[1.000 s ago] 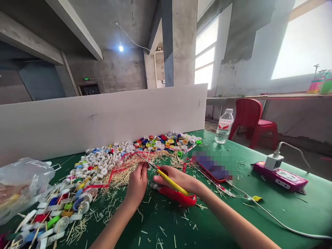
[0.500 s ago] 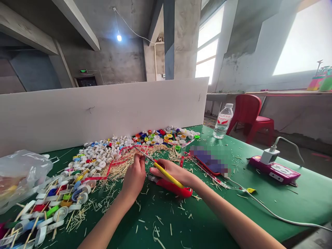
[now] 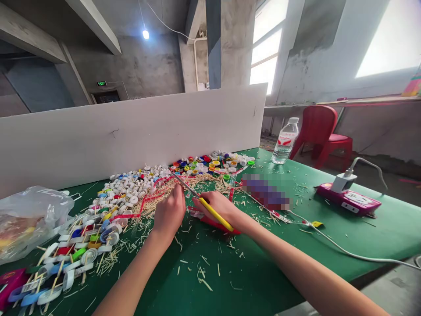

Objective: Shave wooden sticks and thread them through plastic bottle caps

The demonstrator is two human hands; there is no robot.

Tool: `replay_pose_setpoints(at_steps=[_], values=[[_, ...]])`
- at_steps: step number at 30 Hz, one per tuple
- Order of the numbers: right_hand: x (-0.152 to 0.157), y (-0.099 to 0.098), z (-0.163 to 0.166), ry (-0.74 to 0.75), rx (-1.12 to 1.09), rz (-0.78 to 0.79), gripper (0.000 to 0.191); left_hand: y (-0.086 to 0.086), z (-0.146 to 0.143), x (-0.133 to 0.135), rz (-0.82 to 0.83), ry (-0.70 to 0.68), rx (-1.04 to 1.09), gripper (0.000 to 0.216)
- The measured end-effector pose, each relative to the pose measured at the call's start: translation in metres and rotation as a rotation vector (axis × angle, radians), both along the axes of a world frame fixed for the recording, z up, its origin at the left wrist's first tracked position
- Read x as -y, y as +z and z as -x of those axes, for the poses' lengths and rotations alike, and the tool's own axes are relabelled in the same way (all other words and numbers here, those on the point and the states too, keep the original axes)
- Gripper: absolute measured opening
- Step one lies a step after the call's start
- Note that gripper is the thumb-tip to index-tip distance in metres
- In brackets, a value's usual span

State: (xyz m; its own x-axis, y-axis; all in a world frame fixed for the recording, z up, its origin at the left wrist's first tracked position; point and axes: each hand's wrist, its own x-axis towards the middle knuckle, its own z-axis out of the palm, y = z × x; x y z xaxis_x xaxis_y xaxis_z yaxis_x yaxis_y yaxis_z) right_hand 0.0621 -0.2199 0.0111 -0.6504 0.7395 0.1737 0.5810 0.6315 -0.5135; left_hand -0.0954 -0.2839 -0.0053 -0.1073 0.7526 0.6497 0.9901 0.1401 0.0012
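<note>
My right hand [image 3: 221, 210] is closed on yellow-handled scissors [image 3: 215, 215], whose metal blades point up and left towards my other hand. My left hand [image 3: 169, 213] is closed in a pinch beside the blades; what its fingertips hold is too small or hidden to make out. Under my right hand lies a red object [image 3: 213, 224], partly covered. Just beyond both hands spreads a pile of thin wooden sticks [image 3: 151, 205], with red-and-clear strips [image 3: 130, 216] across it. Bottle caps [image 3: 131, 188] of many colours heap up to the left, several with sticks through them.
On the green table [image 3: 263, 272] are scattered stick scraps, a blurred-out phone [image 3: 266, 193], a cable and a magenta power strip [image 3: 350, 199] with a white charger. A water bottle [image 3: 286, 140] stands near the far edge. A plastic bag [image 3: 36, 215] lies left; a white board [image 3: 131, 131] stands behind.
The view has tipped slightly down and shifted, so the table things appear a little higher. Both hands and the scissors keep nearly the same pose.
</note>
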Motion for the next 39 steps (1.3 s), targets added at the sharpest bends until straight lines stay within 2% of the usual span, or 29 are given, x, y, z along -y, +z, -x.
replay_pose_setpoints(at_steps=[5,9,13,19,25,29,39], values=[[-0.002,-0.001,0.002,-0.018,-0.007,0.031,0.054,-0.001,0.004,0.000,-0.026,0.033,-0.060,0.032],[0.000,0.003,0.000,-0.067,0.043,0.027,0.057,-0.004,0.008,-0.002,0.034,0.052,-0.038,0.035],[0.004,0.007,-0.005,-0.027,0.045,0.041,0.060,-0.006,0.009,-0.003,0.103,-0.015,-0.093,0.029],[0.006,0.011,-0.012,0.002,0.045,-0.011,0.063,-0.004,0.002,-0.002,0.142,-0.061,-0.161,0.033],[0.004,0.010,-0.008,-0.043,0.143,-0.133,0.068,-0.003,0.007,-0.004,0.077,-0.053,-0.178,0.029],[0.003,0.006,-0.004,-0.050,0.172,-0.133,0.070,-0.006,0.015,-0.006,0.008,-0.057,-0.187,0.028],[0.000,-0.008,-0.003,-0.025,0.038,-0.226,0.059,-0.015,0.012,-0.007,-0.103,-0.233,-0.225,0.027]])
